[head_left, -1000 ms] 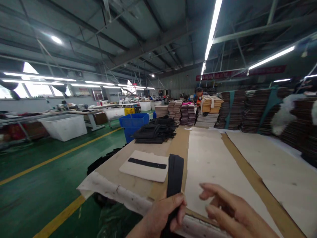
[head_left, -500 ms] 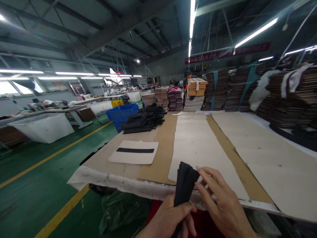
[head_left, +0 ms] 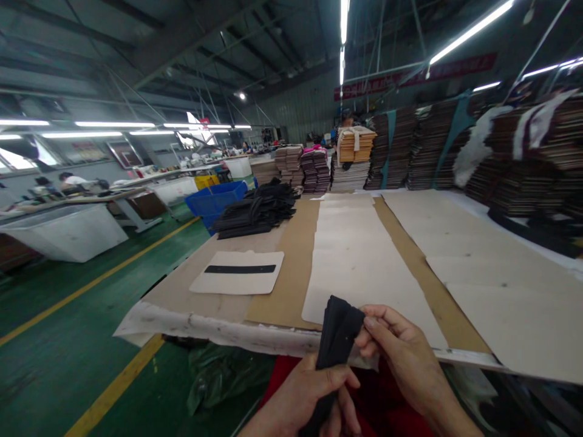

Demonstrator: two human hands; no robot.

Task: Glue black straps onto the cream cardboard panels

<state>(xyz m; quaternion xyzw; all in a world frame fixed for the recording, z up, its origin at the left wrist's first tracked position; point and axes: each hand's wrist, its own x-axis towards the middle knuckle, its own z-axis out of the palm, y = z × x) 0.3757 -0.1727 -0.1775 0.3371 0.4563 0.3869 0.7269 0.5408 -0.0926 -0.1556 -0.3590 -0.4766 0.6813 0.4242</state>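
Observation:
A bundle of black fabric strips (head_left: 334, 334) stands fanned at its upper end, just in front of the table's near edge. My left hand (head_left: 319, 388) is wrapped round the lower part of the bundle, thumb across the front. At the upper right corner, my right hand (head_left: 396, 340) pinches the edge of a strip between thumb and fingers. On the table to the left lies a cream panel (head_left: 237, 284) with one black strip (head_left: 240, 269) across it. Overlapping cream sheets (head_left: 350, 255) spread beyond my hands.
A heap of black strips (head_left: 257, 209) lies at the table's far left, beside a blue bin (head_left: 214, 200). Tall stacks of brown pieces (head_left: 432, 145) line the back. More cream sheets (head_left: 496, 291) cover the right side. A green plastic bag (head_left: 218, 376) sits below the front edge.
My right hand's fingers have closed from a looser, more extended pose into a pinch on the bundle's corner. The view has shifted slightly, and my left hand keeps its hold.

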